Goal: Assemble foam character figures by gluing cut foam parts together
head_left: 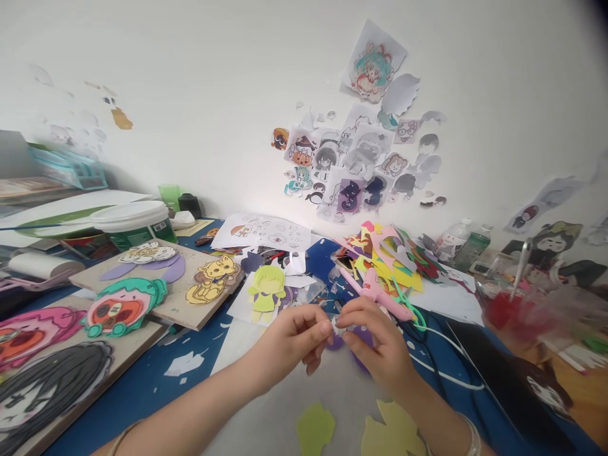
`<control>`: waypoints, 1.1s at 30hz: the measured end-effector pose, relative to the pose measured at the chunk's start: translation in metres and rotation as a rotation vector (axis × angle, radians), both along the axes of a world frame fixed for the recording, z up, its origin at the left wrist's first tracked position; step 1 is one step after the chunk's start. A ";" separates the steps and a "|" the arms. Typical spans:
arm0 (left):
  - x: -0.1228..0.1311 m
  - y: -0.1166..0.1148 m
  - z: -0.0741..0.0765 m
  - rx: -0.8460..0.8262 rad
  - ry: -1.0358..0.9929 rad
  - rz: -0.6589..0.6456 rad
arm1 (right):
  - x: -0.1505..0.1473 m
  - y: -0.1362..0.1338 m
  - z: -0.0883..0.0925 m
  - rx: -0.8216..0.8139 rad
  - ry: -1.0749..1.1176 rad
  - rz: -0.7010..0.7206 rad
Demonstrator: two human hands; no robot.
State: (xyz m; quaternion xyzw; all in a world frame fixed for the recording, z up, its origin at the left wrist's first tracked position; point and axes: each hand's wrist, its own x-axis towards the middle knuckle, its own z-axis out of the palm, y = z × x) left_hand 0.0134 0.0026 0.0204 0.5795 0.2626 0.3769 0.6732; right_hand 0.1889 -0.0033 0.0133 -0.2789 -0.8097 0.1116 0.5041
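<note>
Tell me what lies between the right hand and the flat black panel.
In the head view, a looping white cable and a dark cord lie on the blue table between the right hand and the flat black panel.

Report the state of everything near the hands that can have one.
Left hand: thumb and forefinger pinched at a small white piece
Right hand: fingertips close to it, grip unclear
Pink glue gun: lying down
Clear bottle: upright, capped
Green cutout: lying flat
Tub: upright
</note>
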 end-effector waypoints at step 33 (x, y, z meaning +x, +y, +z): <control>0.009 -0.002 -0.011 -0.232 -0.051 -0.103 | -0.013 -0.012 0.001 0.288 -0.069 -0.268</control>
